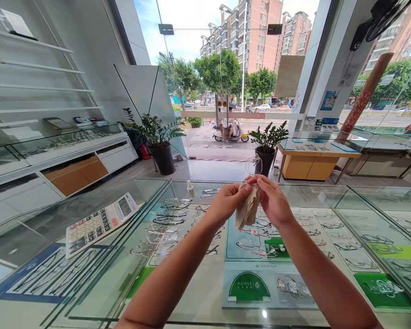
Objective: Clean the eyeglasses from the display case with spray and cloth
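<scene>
"Forearms, two, bare (pixel 185 265), extended over a clear glass display counter (pixel 198 297). What was listed at their ends?"

"Item one: left hand (pixel 231 197), thumb and fingers pinched together on a soft beige cloth with a zigzag-cut edge (pixel 246 212), its loose part hanging below. Item two: right hand (pixel 276 201), fingertips drawn close, little gap between them, on a pair of thin-rimmed, clear-lensed spectacles (pixel 254 166)."

"Position of the spectacles?"

"Between the two hands, raised above the counter. One rounded lens stood clear of the fingertips; the remainder was largely covered by fingers and cloth."

"Condition of the work?"

"Wiping, under way, by my judgement: cloth and spectacles were together, the cloth gathered at the covered part. Portion done: not determinable; no smear or shine could be read on the exposed lens. Outstanding, as judged: the rest of the wiping, and release, since neither piece had yet been put down."

"Accessories?"

"One small white bottle (pixel 191 189), upright toward the counter's far side, apart from both hands; contents not determinable. One cream desk calculator with grey display (pixel 101 224), at left, untouched. Assorted eyeglass frames (pixel 167 222), in rows beneath the glass, likewise."
</scene>
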Available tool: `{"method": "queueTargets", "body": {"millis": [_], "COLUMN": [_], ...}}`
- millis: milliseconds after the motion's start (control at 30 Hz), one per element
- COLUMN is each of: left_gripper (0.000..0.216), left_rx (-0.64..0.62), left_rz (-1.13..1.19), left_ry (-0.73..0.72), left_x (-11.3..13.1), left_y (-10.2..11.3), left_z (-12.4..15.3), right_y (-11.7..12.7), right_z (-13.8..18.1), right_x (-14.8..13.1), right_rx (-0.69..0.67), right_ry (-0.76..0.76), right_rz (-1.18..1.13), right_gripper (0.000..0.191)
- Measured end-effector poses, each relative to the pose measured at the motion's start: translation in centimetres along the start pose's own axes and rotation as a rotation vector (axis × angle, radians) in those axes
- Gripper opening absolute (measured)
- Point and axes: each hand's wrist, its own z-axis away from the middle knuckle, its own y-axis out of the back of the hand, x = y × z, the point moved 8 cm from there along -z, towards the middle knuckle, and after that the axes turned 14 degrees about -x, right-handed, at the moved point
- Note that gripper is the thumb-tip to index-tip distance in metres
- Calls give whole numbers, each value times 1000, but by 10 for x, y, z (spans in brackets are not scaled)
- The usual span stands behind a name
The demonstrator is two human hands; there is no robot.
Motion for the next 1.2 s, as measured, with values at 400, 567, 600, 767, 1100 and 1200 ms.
{"method": "queueTargets", "body": {"millis": [400,567,600,767,1100,1200], "left_gripper": [49,47,46,45,54,55], "left_rx": [-42,-47,-49,-32,-112,-136], "left_rz": [75,92,79,92,142,137], "left_ry": [-15,-26,-26,-50,-23,-28], "left_x": [-1,2,3,5,7,8], "left_y": [-16,-17,-16,-5,-10,-12], "left_z": [2,2,2,-1,0,0], "right_y": [0,2,2,4,4,3], "right_z": [2,1,1,0,-2,-1], "right_x": [2,1,0,-6,-9,-10], "right_rx": [69,80,82,43,19,29], "right_ry": [-25,-18,-13,-9,27,30], "right_rz": [-30,-53,-54,-52,-46,-64], "right_gripper": [21,21,20,19,20,21]}}
